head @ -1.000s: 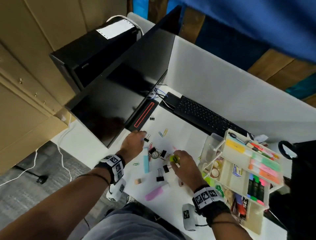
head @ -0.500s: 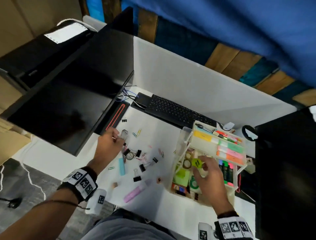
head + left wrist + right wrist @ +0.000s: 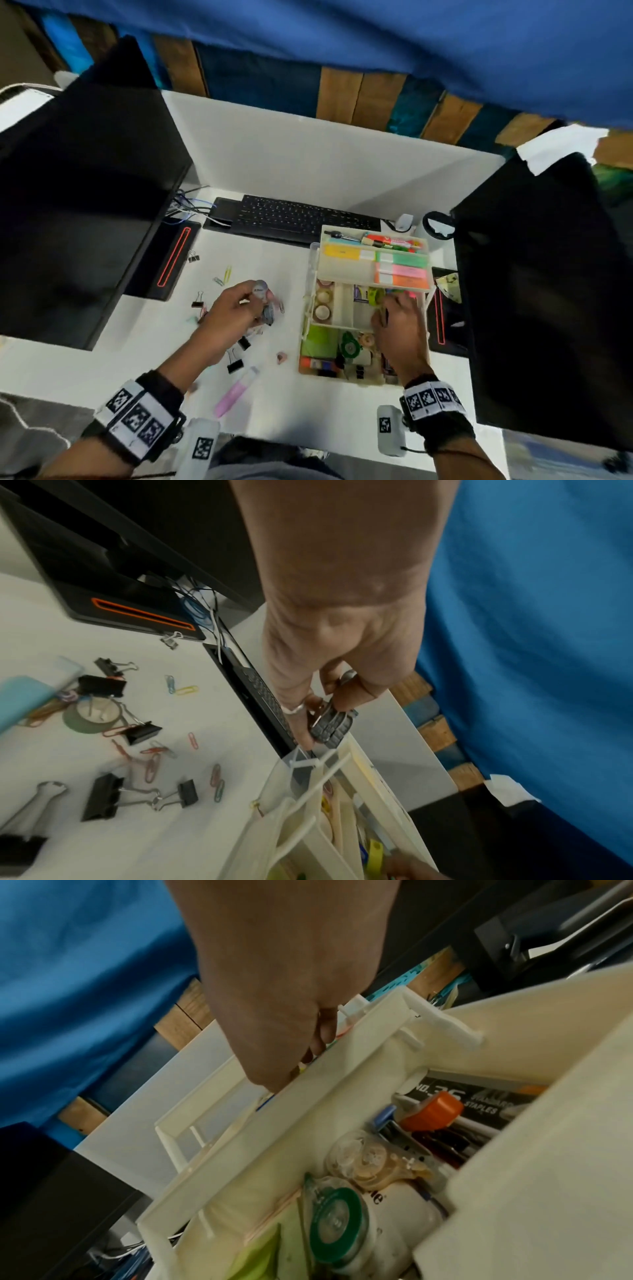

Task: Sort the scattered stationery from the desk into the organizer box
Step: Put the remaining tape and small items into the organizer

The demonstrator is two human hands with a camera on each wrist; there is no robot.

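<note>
The cream tiered organizer box (image 3: 312, 270) stands open on the desk's right. My right hand (image 3: 385, 306) reaches into its middle tray and pinches a small yellow-green item (image 3: 375, 296). In the right wrist view the fingers (image 3: 301, 1066) curl down behind the tray wall (image 3: 308, 1096). My left hand (image 3: 262, 305) hovers over the scattered pile and holds a small grey ribbed object (image 3: 330, 726) just beside the box's corner (image 3: 318, 791). Black binder clips (image 3: 234, 365), coloured paper clips (image 3: 226, 274), a pink highlighter (image 3: 236, 394) and a tape roll (image 3: 90, 714) lie on the desk.
A black keyboard (image 3: 301, 219) lies behind the box. A big dark monitor (image 3: 85, 205) with its red-lined base (image 3: 171, 263) stands at the left, and another (image 3: 548, 291) at the right. A white partition (image 3: 308, 164) closes the back. A blue highlighter (image 3: 20, 699) lies by the pile.
My right hand carried the yellow-green item from the desk pile into the box's middle tray. My left hand picked a grey object off the desk and lifted it rightward. The head view swung right.
</note>
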